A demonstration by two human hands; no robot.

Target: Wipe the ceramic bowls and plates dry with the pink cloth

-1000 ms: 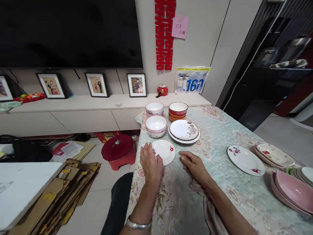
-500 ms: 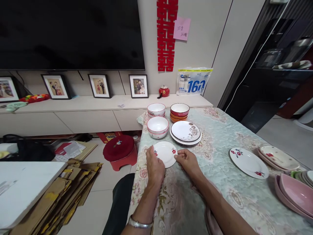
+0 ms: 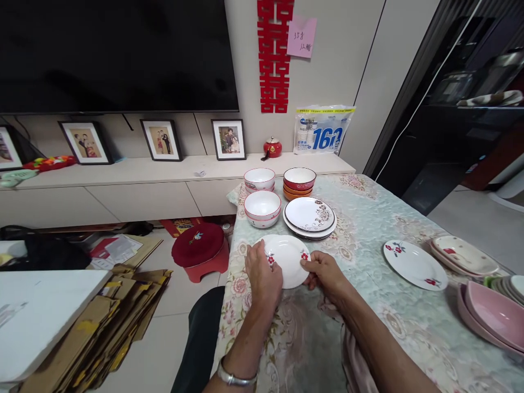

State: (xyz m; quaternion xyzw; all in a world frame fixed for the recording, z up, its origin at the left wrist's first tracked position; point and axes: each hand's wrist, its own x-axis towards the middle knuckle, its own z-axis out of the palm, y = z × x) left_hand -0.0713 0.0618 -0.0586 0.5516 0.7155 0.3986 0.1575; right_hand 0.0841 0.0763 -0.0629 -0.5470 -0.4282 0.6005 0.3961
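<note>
Both hands are on a small white plate (image 3: pixel 290 267) with red flowers, at the near left part of the table. My right hand (image 3: pixel 327 273) pinches its right rim, thumb on top and fingers below. My left hand (image 3: pixel 264 273) is closed at its left side, with the thumb along the near edge; its fingertips are partly hidden. Another white rim (image 3: pixel 264 238) shows just behind the plate, apparently a second plate under it. Beyond are a stack of brown-flowered plates (image 3: pixel 307 214) and stacked white bowls with red rims (image 3: pixel 263 210).
Red and orange bowls (image 3: pixel 298 183) stand at the back. To the right lie an oval flowered plate (image 3: pixel 413 266), dotted dishes (image 3: pixel 464 255) and pink bowls (image 3: pixel 493 314). A red stool (image 3: pixel 200 248) and flattened cardboard (image 3: pixel 135 305) are left of the table.
The small plate has shifted right and slightly nearer with both hands, now tilted. A white rim has come into view behind it. The camera view has shifted slightly.
</note>
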